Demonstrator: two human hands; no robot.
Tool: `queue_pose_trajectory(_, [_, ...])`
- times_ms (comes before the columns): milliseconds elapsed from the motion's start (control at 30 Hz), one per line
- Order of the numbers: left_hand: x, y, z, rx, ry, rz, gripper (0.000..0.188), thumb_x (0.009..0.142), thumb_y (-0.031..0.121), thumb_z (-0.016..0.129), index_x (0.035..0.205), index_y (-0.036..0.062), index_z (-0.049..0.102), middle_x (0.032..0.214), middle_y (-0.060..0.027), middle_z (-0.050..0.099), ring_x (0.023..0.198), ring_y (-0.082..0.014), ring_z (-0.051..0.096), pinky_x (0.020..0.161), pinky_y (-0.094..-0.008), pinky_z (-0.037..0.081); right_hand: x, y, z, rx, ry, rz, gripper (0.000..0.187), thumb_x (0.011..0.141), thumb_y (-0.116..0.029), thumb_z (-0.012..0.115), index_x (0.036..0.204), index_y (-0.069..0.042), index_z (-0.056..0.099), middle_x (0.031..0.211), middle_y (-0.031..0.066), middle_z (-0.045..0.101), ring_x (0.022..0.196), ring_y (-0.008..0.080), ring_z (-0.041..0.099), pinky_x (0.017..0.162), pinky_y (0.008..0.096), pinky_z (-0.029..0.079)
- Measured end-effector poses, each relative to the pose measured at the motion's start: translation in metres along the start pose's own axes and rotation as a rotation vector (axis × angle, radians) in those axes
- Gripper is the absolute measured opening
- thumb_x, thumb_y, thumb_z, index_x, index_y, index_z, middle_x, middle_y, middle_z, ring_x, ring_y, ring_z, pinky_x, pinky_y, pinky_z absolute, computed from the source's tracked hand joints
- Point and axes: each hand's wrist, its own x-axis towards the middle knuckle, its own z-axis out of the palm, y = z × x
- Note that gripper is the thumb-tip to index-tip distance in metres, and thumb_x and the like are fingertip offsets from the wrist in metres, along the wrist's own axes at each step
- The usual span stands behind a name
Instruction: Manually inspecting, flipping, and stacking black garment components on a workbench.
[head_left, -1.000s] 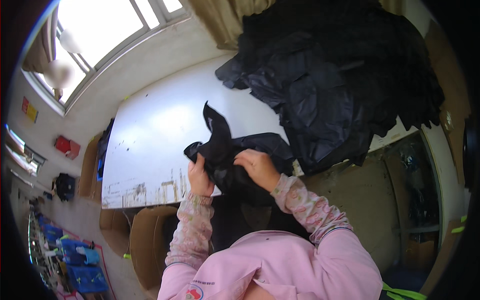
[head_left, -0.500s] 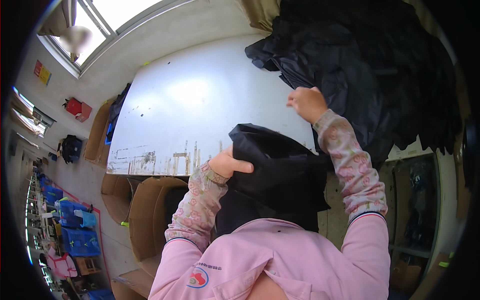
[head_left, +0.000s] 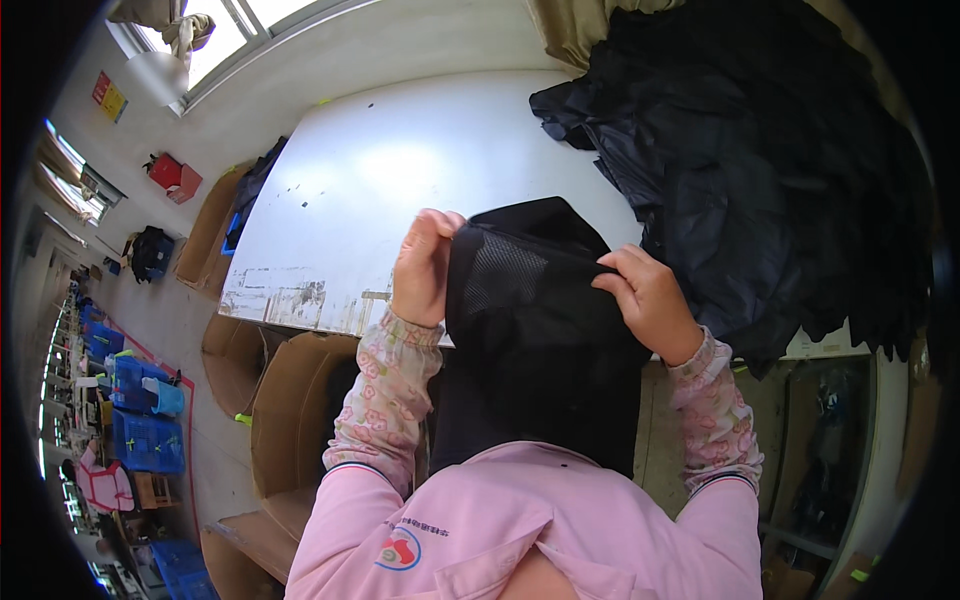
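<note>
Between my two hands a piece of black fabric [head_left: 530, 290] with a mesh patch is stretched, hanging over the table's near edge in front of me. My left hand [head_left: 423, 265] pinches its upper left corner between thumb and fingers. On the other side, my right hand [head_left: 648, 295] grips the upper edge with thumb and forefinger. The lower part of the fabric blends with dark material below, so its end cannot be made out. To the right of my right hand lies a large heap of black fabric pieces [head_left: 750, 180].
The white table [head_left: 330, 190] has a worn, stained front edge. Open cardboard boxes [head_left: 300, 420] stand below it on the left. Farther left are blue crates [head_left: 150, 440] on the floor and a person in pink [head_left: 105, 487]. A glass-fronted cabinet [head_left: 820, 450] is at the lower right.
My right hand has come back from beside the heap and taken hold of the fabric's edge. My left hand has moved up and left, and the piece is now spread, showing mesh.
</note>
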Motion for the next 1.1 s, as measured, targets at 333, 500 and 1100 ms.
queue_pose_trajectory(333, [-0.082,0.002,-0.119,0.738,-0.077,-0.316,0.081,0.085,0.072,0.049,0.129,0.0041,0.05,0.101,-0.0049,0.06,0.08,-0.0113,0.056,0.073,-0.0256,0.045,0.058,-0.012,-0.055,0.468,0.073,0.184,0.015,0.094,-0.013,0.061,0.094,0.002,0.064,0.078,-0.0036,0.061,0.074,0.0023,0.052,0.067,0.0196,0.042])
queue_pose_trajectory(500, [-0.146,-0.082,-0.092,0.186,-0.152,-0.766,0.103,0.078,0.064,0.065,0.153,0.0163,0.013,0.132,-0.0167,0.048,0.107,-0.0273,0.061,0.093,-0.0385,0.049,0.077,-0.031,-0.058,0.806,0.248,0.214,0.018,0.096,-0.016,0.06,0.1,0.0,0.066,0.091,-0.0026,0.065,0.084,0.0037,0.057,0.077,0.0183,0.044])
queue_pose_trajectory(1100, [-0.06,-0.048,0.011,-0.744,-0.125,-0.172,0.054,0.099,0.042,0.042,0.127,-0.0021,0.054,0.13,-0.0179,0.058,0.121,-0.0296,0.055,0.107,-0.0441,0.04,-0.03,0.143,0.074,-0.153,0.138,0.477,0.021,0.09,-0.02,0.061,0.098,-0.002,0.054,0.089,0.027,0.063,0.087,0.0469,0.06,0.07,0.0476,0.048])
